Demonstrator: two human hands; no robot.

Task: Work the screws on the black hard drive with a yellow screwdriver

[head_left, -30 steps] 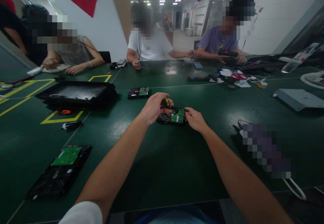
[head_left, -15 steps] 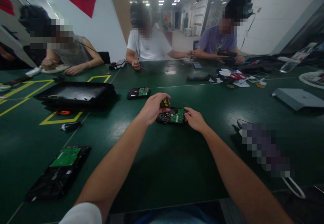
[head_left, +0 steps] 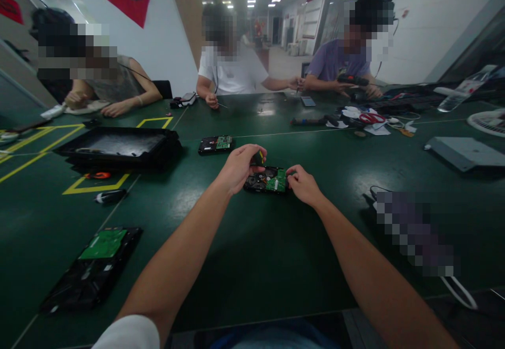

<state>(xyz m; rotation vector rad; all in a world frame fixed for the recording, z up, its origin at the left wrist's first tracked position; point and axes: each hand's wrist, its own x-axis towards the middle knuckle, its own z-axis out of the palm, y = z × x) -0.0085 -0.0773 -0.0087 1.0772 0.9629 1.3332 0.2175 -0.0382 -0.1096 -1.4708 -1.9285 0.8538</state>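
Note:
A hard drive with a green circuit board (head_left: 276, 181) lies on the dark green table between my hands. My left hand (head_left: 241, 166) is wrapped round a small black and yellow tool (head_left: 259, 157), held over the left part of the drive; the tool's tip is hidden. At the drive's right end, my right hand (head_left: 302, 182) grips the edge with its fingertips. Behind my left hand lies a second drive (head_left: 215, 144). Another larger drive (head_left: 92, 270) rests at the near left.
At the left sit a black tray-like casing (head_left: 118, 144) and a dark screwdriver-like object (head_left: 110, 196). A grey box (head_left: 467, 152) and a pouch (head_left: 414, 231) lie at the right. Scissors and scraps (head_left: 371, 119) lie farther back. Three people sit across the table.
The tool in my left hand has turned, so less of its yellow shows. Both hands and the drive stay in nearly the same place.

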